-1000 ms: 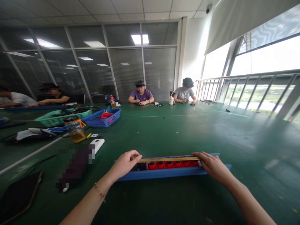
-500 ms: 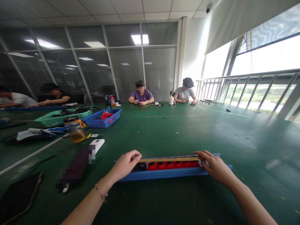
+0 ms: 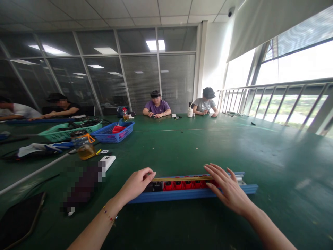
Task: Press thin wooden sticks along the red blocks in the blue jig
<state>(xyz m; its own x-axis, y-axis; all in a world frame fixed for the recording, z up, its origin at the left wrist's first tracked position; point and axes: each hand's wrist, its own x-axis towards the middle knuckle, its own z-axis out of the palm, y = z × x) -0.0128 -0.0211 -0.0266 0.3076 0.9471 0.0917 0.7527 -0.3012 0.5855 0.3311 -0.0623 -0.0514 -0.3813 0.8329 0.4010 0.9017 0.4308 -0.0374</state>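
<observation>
A blue channel-shaped rail [image 3: 182, 197] lies across the green table in front of me. Inside it is a row of red pieces with black centres [image 3: 178, 185], and a black block [image 3: 157, 186] sits toward the left. Thin yellow-brown strips [image 3: 182, 179] run lengthwise over the row's far side. My left hand [image 3: 140, 180] is closed at the strips' left end, thumb against fingers. Over the right part of the rail, my right hand [image 3: 227, 189] is spread open. It hides the strips' right end and some red pieces; whether it touches them I cannot tell.
To the left lie a white-ended object [image 3: 108, 161], a dark phone-like slab [image 3: 22, 215] and a jar of amber liquid [image 3: 84, 149]. Farther back stand a blue basket [image 3: 111, 137] and a green basket [image 3: 56, 134]. Several people sit around the far side of the table.
My right hand has let go of the strips' right end, moved slightly left and spread its fingers. My left hand has shifted a little left, still pinching at the left end.
</observation>
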